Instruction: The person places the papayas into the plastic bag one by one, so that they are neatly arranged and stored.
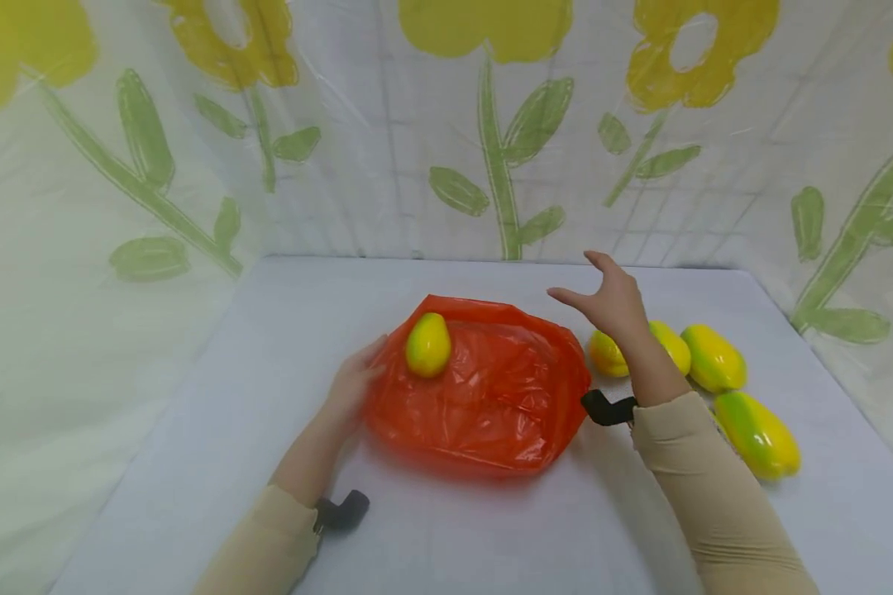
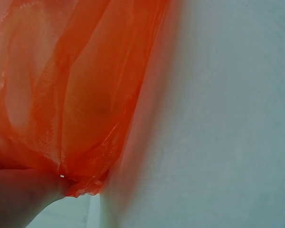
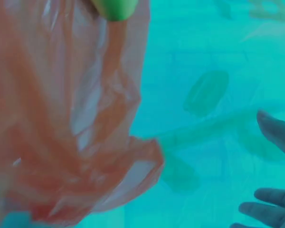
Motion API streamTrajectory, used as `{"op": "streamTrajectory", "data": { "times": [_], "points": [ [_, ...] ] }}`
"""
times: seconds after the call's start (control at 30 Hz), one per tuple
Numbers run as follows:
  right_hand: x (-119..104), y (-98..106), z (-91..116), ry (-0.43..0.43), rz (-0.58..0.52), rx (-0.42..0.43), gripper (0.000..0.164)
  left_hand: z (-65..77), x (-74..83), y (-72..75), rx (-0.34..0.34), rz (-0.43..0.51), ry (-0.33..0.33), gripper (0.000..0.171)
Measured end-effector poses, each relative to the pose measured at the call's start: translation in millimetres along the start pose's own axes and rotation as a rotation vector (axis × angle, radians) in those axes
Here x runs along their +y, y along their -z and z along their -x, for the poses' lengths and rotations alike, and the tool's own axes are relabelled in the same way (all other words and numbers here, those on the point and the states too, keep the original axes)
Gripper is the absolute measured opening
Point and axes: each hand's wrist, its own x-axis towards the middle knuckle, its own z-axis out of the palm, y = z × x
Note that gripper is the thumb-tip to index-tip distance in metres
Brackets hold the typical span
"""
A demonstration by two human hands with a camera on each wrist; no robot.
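Note:
My left hand point(image 1: 353, 382) grips the left edge of a thin red plastic bag point(image 1: 491, 397), whose wide mouth faces up. In the left wrist view, the thumb pinches a gathered corner of the bag point(image 2: 95, 109). A yellow-and-green papaya-shaped fruit point(image 1: 427, 345) shows at the bag's left side, just inside the rim; its green tip point(image 3: 115, 8) appears in the right wrist view. My right hand point(image 1: 612, 302) is raised beyond the bag's right side, thumb and fingers spread apart, holding nothing. Its fingers point(image 3: 270, 213) also show apart from the bag in the right wrist view.
Several similar yellow-and-green fruits lie right of the bag, one point(image 1: 757, 434) nearer the front and another point(image 1: 714, 358) behind it. My right forearm partly covers some. A white table point(image 1: 253, 364) carries everything, with a flower-printed curtain point(image 1: 357, 190) behind and at the sides.

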Motion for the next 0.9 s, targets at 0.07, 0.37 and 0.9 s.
{"op": "streamTrajectory", "data": {
  "times": [0.07,0.37,0.9],
  "points": [
    [11.7,3.9,5.0,-0.048,-0.03,0.01,0.092,0.5,-0.3,0.2,0.002,-0.001,0.007,0.045],
    [53.1,-2.1,17.7,-0.18,-0.009,0.036,0.094,2.8,0.1,1.2,-0.004,0.015,0.012,0.046],
    [81.8,-30.9,25.1,-0.244,0.076,0.01,0.083,-1.6,-3.0,4.8,-0.008,0.037,0.011,0.046]
  ]
}}
